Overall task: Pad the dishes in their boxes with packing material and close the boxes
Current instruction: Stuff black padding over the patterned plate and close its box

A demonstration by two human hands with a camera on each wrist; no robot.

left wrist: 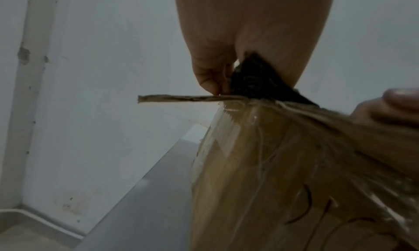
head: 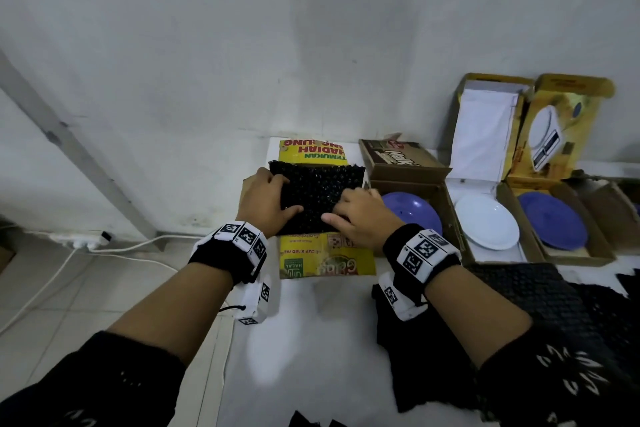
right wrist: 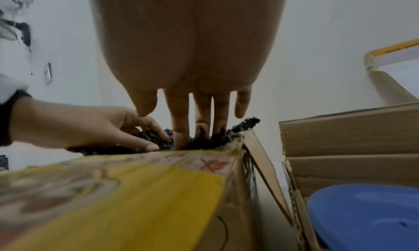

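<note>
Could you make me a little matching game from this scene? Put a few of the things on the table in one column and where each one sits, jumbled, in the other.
Things:
1. black bubble wrap
2. white plate
3. left hand
4. nearest blue plate

Places:
A. in the brown box right beside the yellow box
B. pressed down into the yellow box under both hands
C. in the box lined with white
D. on the left part of the black padding

Pairs: 1-B, 2-C, 3-D, 4-A
</note>
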